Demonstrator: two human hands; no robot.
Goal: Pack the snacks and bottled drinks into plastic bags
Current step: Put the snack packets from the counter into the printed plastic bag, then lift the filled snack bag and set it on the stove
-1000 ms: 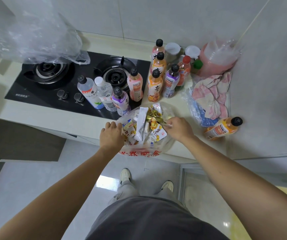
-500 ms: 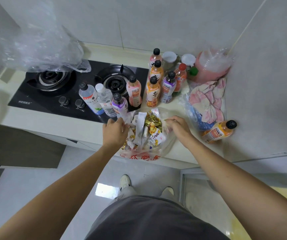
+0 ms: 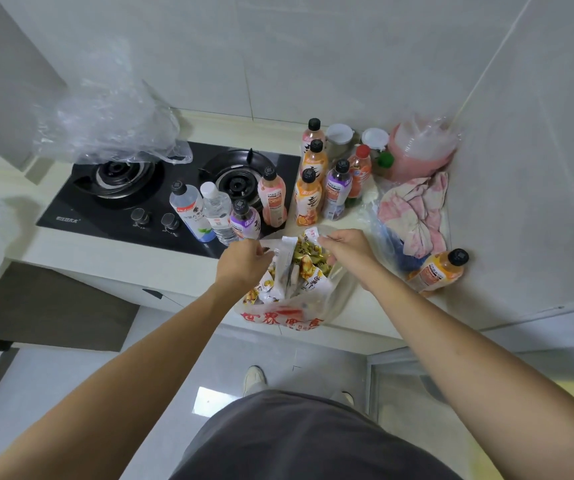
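plastic bag | red print "世界" readable, remaining characters unclear

Clear bag with red lettering; black stove.

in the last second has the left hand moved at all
Yes. The left hand has moved away from the body, from the counter's front edge toward the purple bottle on the stove, gripping the snack bag.
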